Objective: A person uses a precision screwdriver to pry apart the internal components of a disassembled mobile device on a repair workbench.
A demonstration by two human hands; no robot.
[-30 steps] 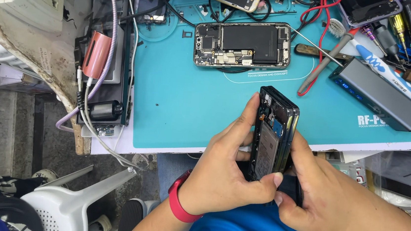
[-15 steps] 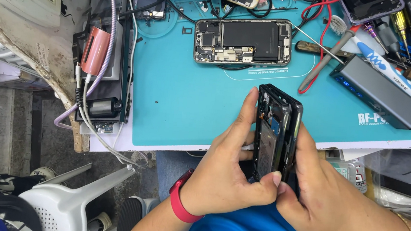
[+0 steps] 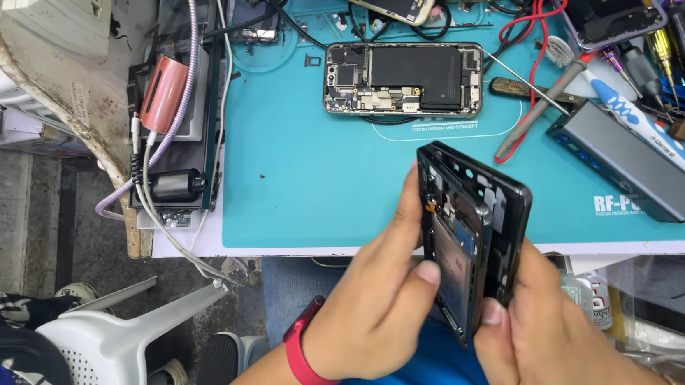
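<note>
Both hands grip a dark phone frame (image 3: 471, 237) just below the teal mat (image 3: 310, 190), clear of the surface: the left hand (image 3: 378, 307) pinches its near edge, the right hand (image 3: 547, 351) clasps its lower corner. Its back is already off and the innards are exposed; the work looks partway done. It stands on edge, its long axis running from the mat towards the person.

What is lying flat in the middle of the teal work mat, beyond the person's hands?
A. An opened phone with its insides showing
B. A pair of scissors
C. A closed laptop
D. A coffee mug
A: an opened phone lies flat on the teal mat, its dark battery and circuit boards exposed, while the left hand and right hand hold a separate black phone frame up on edge nearer the camera.
</note>
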